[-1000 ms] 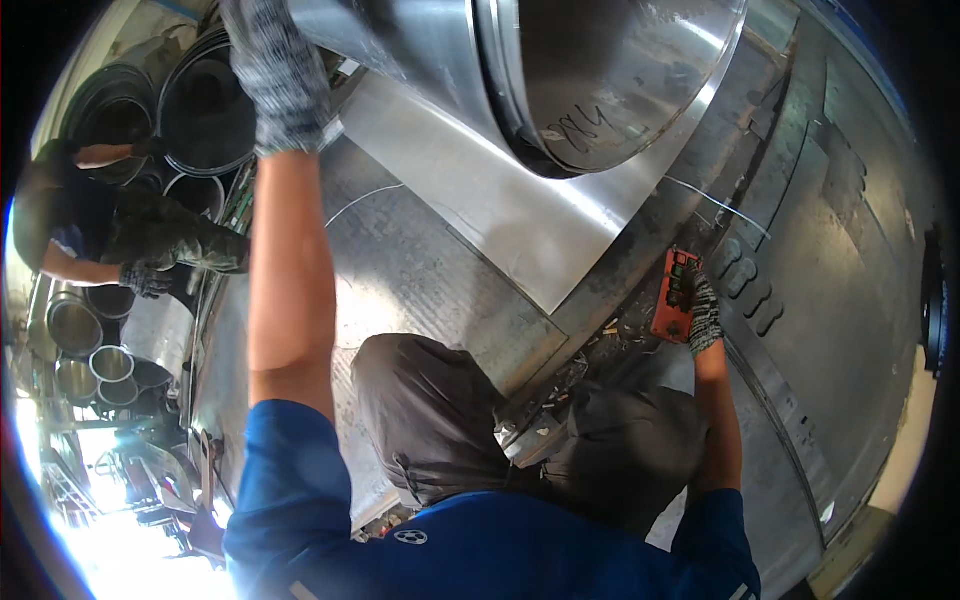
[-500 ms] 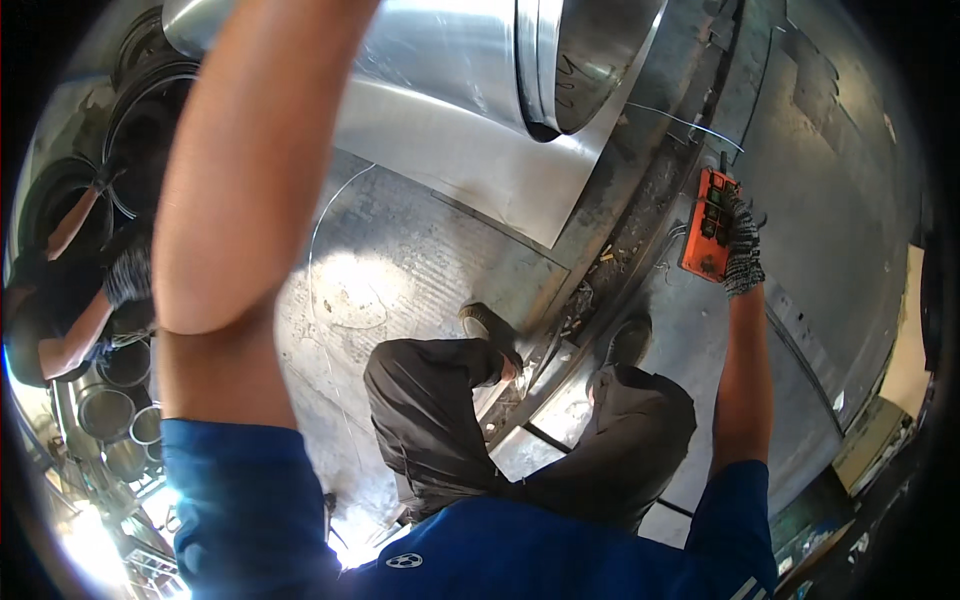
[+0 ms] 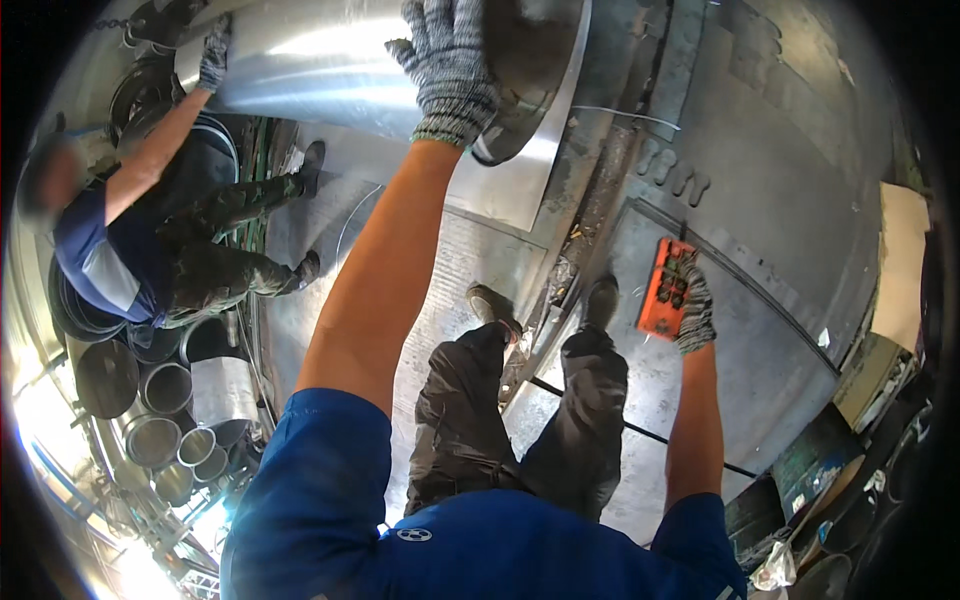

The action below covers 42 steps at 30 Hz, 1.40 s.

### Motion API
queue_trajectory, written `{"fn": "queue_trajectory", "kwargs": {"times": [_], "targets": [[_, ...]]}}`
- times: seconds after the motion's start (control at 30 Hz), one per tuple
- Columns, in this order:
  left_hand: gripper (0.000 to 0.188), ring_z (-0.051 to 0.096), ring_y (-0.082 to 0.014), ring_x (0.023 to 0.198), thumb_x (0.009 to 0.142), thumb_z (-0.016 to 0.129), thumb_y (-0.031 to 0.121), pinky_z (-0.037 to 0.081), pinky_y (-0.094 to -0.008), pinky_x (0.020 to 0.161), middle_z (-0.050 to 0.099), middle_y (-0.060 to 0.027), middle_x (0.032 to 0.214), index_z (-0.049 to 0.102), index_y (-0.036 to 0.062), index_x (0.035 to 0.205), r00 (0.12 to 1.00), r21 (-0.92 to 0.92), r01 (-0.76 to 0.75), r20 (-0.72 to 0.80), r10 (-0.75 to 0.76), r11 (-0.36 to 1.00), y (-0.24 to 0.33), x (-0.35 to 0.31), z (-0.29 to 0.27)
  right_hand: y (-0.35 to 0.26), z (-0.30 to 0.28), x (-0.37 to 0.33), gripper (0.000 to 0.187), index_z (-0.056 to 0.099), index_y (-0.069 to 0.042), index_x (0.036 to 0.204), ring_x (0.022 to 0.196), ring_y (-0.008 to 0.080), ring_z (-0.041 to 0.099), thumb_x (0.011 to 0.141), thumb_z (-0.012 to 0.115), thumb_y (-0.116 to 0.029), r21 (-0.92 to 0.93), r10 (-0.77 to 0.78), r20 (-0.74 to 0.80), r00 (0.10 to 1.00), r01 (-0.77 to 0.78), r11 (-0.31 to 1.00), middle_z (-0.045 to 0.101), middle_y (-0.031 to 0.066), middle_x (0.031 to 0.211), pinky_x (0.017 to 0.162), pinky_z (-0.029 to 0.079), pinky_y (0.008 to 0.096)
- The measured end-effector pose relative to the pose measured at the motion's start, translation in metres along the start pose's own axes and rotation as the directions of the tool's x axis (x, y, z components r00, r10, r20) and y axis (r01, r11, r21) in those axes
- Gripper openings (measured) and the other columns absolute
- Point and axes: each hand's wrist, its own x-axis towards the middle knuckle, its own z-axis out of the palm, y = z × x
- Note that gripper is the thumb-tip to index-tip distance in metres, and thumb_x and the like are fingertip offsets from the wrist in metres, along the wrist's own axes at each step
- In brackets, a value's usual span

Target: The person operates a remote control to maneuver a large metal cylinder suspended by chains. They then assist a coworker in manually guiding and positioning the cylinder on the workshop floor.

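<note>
In a grey knitted glove, my left hand reaches up with its fingers spread, against the large shiny sheet-metal cylinder near its dark open end. No grip shows in those fingers. My right hand, gloved the same way, is wrapped round the side of an orange remote control with dark buttons and a short black aerial. The remote is held out over the grey metal floor plates, to the right of my feet. A flat metal sheet lies beneath the cylinder.
At the left a co-worker in patterned trousers rests a gloved hand on the cylinder's left part. Several metal pipe rings stack at lower left. A debris-filled floor groove runs past my feet; a thin wire lies across it.
My left arm has swung right and its hand now shows on the cylinder. My right hand has come lower and left with the remote. The co-worker now has a hand on the cylinder.
</note>
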Motion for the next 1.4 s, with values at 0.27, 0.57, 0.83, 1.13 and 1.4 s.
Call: {"fn": "queue_trajectory", "kwargs": {"times": [0.27,0.57,0.83,1.13,1.4], "targets": [[0.088,0.007,-0.0525,0.142,0.078,0.061,0.014,0.023,-0.0737,0.104,0.007,-0.0211,0.158,0.014,0.0209,0.153,0.906,-0.062,0.162,0.404,-0.123,0.985,-0.023,0.015,0.035,-0.019,-0.017,-0.066,0.023,0.065,-0.01,0.104,0.07,0.0141,0.066,0.093,0.063,-0.03,0.022,0.114,-0.014,0.993,-0.114,0.993,0.069,0.0021,0.086,0.064,0.057,0.0301],[0.091,0.009,-0.0534,0.141,0.079,0.067,0.024,0.024,-0.0668,0.108,0.006,-0.0224,0.158,0.014,0.0206,0.154,0.877,-0.025,0.153,0.465,-0.123,0.988,-0.036,0.03,0.065,-0.051,0.035,-0.093,0.027,0.062,-0.01,0.108,0.068,0.0159,0.067,0.093,0.061,-0.033,-0.056,-0.003,-0.076,0.997,-0.001,0.998,0.07,0.0034,0.086,0.062,0.057,0.031],[0.093,0.007,-0.0503,0.143,0.076,0.071,0.044,0.01,-0.0662,0.11,0.01,-0.0253,0.157,0.021,0.0257,0.152,0.861,-0.182,-0.091,0.48,0.169,0.979,-0.031,0.093,0.061,-0.046,0.071,-0.123,0.028,0.062,-0.011,0.112,0.069,0.0172,0.069,0.092,0.062,-0.031,0.126,-0.015,-0.134,0.991,0.032,0.992,0.071,0.0041,0.087,0.062,0.059,0.0321],[0.111,0.002,-0.0508,0.144,0.072,0.076,0.054,0.007,-0.0652,0.113,0.005,-0.0293,0.156,0.012,0.0126,0.153,0.849,-0.409,0.145,0.519,0.099,0.901,-0.022,0.112,0.081,-0.02,0.138,-0.135,0.035,0.062,-0.011,0.114,0.071,0.0157,0.068,0.092,0.062,-0.039,0.17,0.009,-0.139,0.99,0.015,0.985,0.07,0.0035,0.087,0.062,0.058,0.0297],[0.087,0.054,-0.03,0.116,0.077,0.074,0.048,0.041,-0.0416,0.098,0.052,-0.0202,0.136,0.04,-0.0053,0.137,0.805,-0.923,0.384,0.32,-0.499,0.028,-0.049,0.311,0.004,-0.043,0.176,-0.135,0.03,0.062,-0.011,0.113,0.07,0.0116,0.067,0.096,0.056,-0.035,0.1,0.011,-0.168,0.986,0.006,0.995,0.07,0.0013,0.087,0.06,0.056,0.0263]]}}
